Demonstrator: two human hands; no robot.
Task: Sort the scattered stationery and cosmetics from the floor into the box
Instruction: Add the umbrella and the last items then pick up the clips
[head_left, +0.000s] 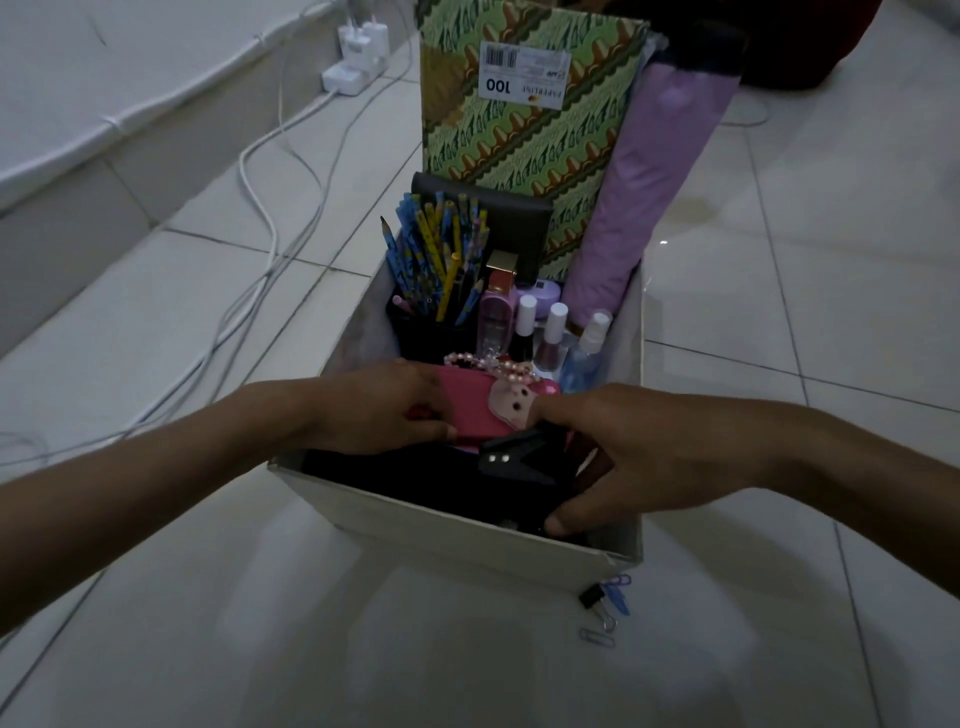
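The person is settling a pink soft case with a doll face into the white cardboard box at frame centre, left hand fingers pinching its end, right hand fingers curling over dark contents, grip unclear; next probably calls for gathering the black binder clip and coloured paper clips lying lower right

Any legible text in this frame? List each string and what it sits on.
"100": on the white label stuck to the green patterned book, upside down in this view.
"PAPERLINE": same label, beside the "100", also upside down; small, so the reading is tentative.
Barcode and fine print on that label: too small to read.
Pencils and bottles: print or patterns too blurred to read.
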